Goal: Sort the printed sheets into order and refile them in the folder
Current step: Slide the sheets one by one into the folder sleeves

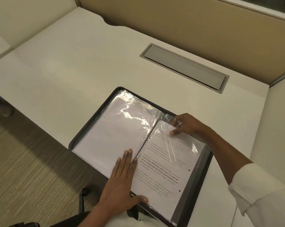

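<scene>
On white desk (pixel 89 66) (carpet (pixel 23 169) below), folder (pixel 202 169) open, left hand (pixel 122 182) fingers (pixel 127 158) flat, right hand (pixel 187 125) pinching plastic sleeve (pixel 164 128)

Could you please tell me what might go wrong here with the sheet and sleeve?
The right hand pinches the printed sheet at the wrinkled plastic sleeve; it could crease or snag. The folder lies at the near edge of the desk, seemingly overhanging; if the left hand lifts, it might slip.
</scene>
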{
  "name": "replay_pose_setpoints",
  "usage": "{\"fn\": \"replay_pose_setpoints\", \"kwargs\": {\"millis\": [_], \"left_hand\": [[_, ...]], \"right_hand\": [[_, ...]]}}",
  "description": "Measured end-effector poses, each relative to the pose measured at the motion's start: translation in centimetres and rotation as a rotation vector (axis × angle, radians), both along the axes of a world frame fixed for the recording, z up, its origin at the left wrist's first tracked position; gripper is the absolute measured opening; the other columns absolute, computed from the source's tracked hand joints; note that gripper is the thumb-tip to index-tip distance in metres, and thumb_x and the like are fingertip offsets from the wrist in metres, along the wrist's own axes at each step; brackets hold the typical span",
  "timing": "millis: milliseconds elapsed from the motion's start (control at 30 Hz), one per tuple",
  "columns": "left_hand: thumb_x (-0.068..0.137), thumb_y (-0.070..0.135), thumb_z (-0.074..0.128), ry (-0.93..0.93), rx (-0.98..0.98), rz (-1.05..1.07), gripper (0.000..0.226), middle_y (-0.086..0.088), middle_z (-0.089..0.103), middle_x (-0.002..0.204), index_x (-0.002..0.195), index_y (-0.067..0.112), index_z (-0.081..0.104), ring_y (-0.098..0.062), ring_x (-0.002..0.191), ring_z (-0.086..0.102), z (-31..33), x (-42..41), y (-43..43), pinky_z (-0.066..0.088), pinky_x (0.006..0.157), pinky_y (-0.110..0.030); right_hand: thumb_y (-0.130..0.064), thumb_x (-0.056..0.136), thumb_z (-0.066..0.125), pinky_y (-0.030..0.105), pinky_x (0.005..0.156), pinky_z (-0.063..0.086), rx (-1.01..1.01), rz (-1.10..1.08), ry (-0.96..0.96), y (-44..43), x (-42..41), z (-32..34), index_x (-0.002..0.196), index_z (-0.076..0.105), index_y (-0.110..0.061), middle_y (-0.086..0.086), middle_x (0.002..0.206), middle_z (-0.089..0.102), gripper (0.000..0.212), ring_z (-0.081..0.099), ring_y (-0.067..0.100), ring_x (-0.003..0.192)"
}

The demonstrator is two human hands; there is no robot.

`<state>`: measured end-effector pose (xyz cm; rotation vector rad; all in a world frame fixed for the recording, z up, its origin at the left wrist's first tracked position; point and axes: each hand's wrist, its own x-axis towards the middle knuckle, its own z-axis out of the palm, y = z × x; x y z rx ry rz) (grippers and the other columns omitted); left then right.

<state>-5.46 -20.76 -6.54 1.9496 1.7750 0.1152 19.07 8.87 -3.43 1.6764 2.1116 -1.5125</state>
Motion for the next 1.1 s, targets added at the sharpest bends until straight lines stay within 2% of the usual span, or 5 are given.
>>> {"fn": "replay_pose_setpoints", "kwargs": {"millis": [200,500,633,833,1100], "left_hand": [[0.075,0.102,0.045,0.015,0.000,-0.011,0.135,0.001,-0.031,0.172,0.167,0.023,-0.015,-0.022,0.160,-0.026,-0.4,-0.2,0.0,0.000,0.128,-0.045],[0.073,0.103,0.043,-0.051,-0.014,0.028,0.127,0.011,-0.027,0.173,0.169,0.030,0.004,-0.014,0.161,-0.018,-0.4,-1.3,0.8,0.005,0.132,-0.047],[0.090,0.088,0.046,-0.184,0.134,0.183,0.076,0.013,0.022,0.171,0.143,0.035,0.053,-0.011,0.154,0.028,-0.3,-2.4,1.8,0.039,0.121,-0.044],[0.088,0.040,0.082,-0.031,0.352,0.528,0.038,-0.001,0.056,0.142,0.116,0.019,0.068,-0.022,0.128,0.053,-0.1,-7.9,5.4,0.049,0.102,-0.044],[0.083,0.057,0.081,0.056,0.097,0.712,0.068,-0.009,0.061,0.125,0.127,0.009,0.061,-0.028,0.114,0.058,0.9,-14.5,10.3,0.055,0.092,-0.049]], "right_hand": [[-0.014,0.060,0.101,0.051,0.086,0.064,0.048,-0.075,-0.023,-0.6,-0.1,-0.9,0.088,0.078,-0.021,0.002,0.090,0.078,0.038,0.074,0.025,0.086],[-0.026,0.064,0.101,0.040,0.080,0.059,0.101,-0.048,-0.089,-0.6,-0.3,-1.1,0.099,0.073,-0.030,-0.003,0.088,0.074,0.045,0.071,0.019,0.085],[-0.046,0.070,0.095,0.039,0.079,0.057,0.299,-0.038,-0.227,-1.0,0.1,-1.2,0.106,0.064,-0.037,-0.015,0.090,0.071,0.048,0.068,0.013,0.086],[-0.010,0.079,0.087,0.047,0.076,0.055,0.855,-0.183,-0.305,-6.1,-1.4,-1.3,0.116,0.068,-0.013,0.010,0.110,0.063,0.042,0.059,0.032,0.100],[-0.021,0.088,0.082,0.012,0.072,0.053,0.534,-0.331,0.130,-14.8,-11.5,-1.8,0.122,0.062,-0.032,-0.012,0.120,0.053,0.040,0.062,0.001,0.092]]}}
